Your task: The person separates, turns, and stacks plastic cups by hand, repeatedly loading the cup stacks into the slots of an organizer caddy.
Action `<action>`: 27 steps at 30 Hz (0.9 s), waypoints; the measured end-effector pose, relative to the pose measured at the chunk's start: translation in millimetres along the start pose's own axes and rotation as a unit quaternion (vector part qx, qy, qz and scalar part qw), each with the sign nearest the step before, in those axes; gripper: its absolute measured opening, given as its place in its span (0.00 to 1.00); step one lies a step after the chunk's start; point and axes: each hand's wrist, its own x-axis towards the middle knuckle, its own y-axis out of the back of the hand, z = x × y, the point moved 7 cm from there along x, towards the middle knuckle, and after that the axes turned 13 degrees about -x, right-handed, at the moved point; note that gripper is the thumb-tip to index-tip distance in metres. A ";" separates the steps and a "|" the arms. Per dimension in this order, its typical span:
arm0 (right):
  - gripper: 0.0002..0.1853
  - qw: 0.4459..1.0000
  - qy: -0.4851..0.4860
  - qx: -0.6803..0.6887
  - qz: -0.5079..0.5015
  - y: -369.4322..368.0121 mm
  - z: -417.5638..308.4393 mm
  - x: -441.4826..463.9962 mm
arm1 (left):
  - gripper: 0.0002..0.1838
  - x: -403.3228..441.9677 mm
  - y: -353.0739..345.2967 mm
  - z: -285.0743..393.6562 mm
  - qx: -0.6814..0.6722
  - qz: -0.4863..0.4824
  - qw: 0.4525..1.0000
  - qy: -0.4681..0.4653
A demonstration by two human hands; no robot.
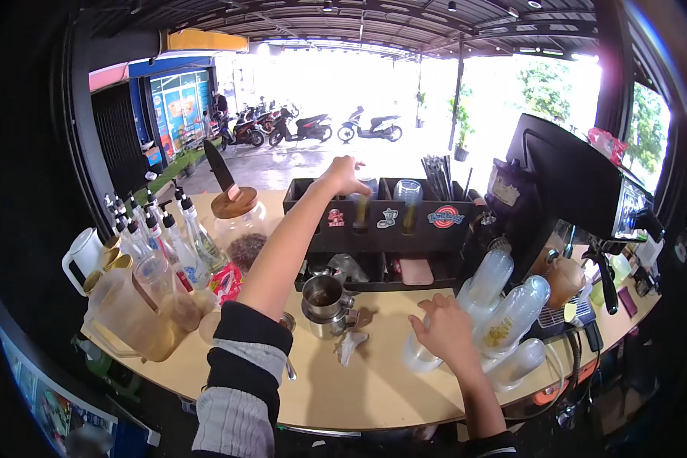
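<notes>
My left hand (343, 175) reaches over a black organizer box (385, 243), at a compartment holding a clear plastic item (365, 191). Its thumb and fingers are apart, and I cannot make out a grip. Beside it stands an upside-down clear cup (409, 194). My right hand (445, 327) hovers, fingers spread, over or against a clear plastic cup (420, 356) on the wooden counter (366, 401). Whether it touches the cup is unclear. Stacks of clear cups (515, 317) lie close on its right. Between my arms sits a metal drip filter (324, 298) on a metal cup (328, 327).
Several pump bottles (183, 237), a plastic pitcher (130, 320) and a glass jar (240, 237) crowd the left side. Black straws (437, 177) stand in the organizer. A coffee machine (565, 179) is at the right. A crumpled tissue (351, 347) lies on the counter.
</notes>
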 end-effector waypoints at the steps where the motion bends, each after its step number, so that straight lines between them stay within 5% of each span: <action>1: 0.13 1.000 -0.002 -0.001 -0.001 0.7 0.1 0.0 | 0.45 1.8 -1.2 -4.3 0.000 -0.002 1.000 -0.002; 10: 0.13 1.000 -0.007 0.006 -0.001 3.9 -1.1 1.3 | 0.43 1.4 -18.6 -24.3 -0.086 -0.091 0.987 0.105; 15: 0.13 1.000 -0.005 0.007 0.012 3.7 -1.7 1.2 | 0.39 5.2 -20.5 -15.0 0.071 -0.068 0.993 0.067; 25: 0.13 1.000 -0.010 0.006 0.029 5.7 -0.4 -2.2 | 0.34 -10.2 -28.4 -6.5 0.179 -0.077 0.980 0.045; 27: 0.14 0.999 -0.028 0.024 0.021 1.3 3.2 -2.6 | 0.33 -41.1 3.3 31.8 0.079 0.156 0.976 -0.130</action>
